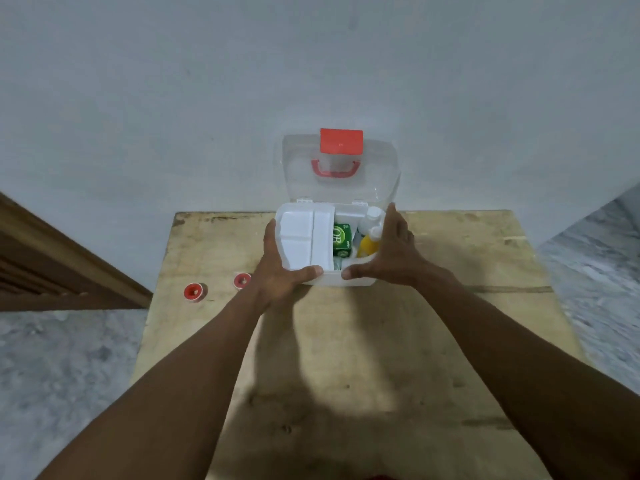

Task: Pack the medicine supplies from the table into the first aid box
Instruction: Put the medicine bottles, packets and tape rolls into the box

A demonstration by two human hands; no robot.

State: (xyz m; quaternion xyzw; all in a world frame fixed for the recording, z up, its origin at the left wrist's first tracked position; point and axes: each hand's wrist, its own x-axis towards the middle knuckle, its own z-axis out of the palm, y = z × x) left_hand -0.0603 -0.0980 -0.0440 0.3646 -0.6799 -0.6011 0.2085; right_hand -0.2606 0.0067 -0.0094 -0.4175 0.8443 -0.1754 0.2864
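With my left hand point(277, 271) gripping the white tray point(298, 233) and my right hand point(394, 252) holding the first aid box point(360, 280), I should lower the tray flat.

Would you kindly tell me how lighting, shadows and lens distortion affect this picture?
Head view: the left hand and right hand, gripping the first aid box, cast soft shadows on the table; the white tray is washed out, losing detail; the clear lid shows faint glare; the wide lens splays the table edges; the floor at the right looks smeared.
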